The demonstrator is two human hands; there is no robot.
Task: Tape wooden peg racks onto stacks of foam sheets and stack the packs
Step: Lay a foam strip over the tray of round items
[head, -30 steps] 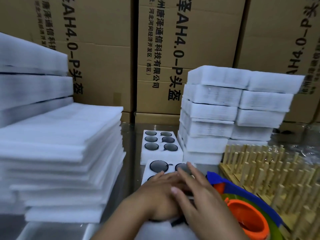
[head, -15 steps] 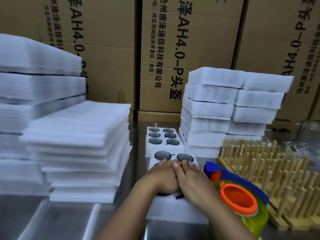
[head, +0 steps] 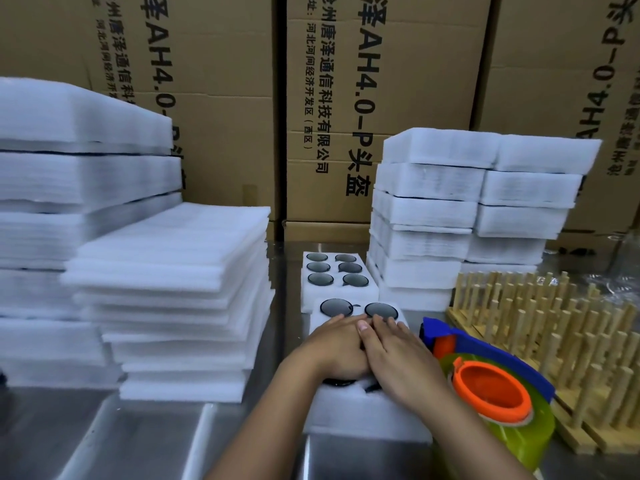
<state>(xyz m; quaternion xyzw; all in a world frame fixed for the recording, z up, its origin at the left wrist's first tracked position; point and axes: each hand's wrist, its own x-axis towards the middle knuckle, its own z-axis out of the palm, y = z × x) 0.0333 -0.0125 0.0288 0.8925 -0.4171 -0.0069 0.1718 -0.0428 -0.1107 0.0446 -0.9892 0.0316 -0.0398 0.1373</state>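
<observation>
Head view, only view.

Left hand [head: 330,348] and right hand [head: 398,353] lie palm-down, side by side, on the near foam pack [head: 363,412]. Fingers are extended and flat, and the right hand's edge overlaps the left. Neither hand curls round anything or pinches anything. Judgement: the flat press is there to seat or square the block against the steel table [head: 138,441] before the next step. Whether tape is being smoothed under the palms cannot be told.

The near foam pack sits centre-front, directly before the person. It is a thick white block with dark round recesses in two columns; two show clear beyond the fingertips, and the rest are covered. A second foam pack [head: 337,277] with six recesses lies just behind, touching or nearly so.

Tape dispenser [head: 491,386], blue, orange and green, rests just beside the right hand, probably kept within reach. Wooden peg racks [head: 554,327] stand pegs-up at right, beside it. Loose foam sheets [head: 173,289] are stacked at left. Finished packs [head: 446,216] are piled in two columns behind, against cardboard boxes [head: 346,98].
</observation>
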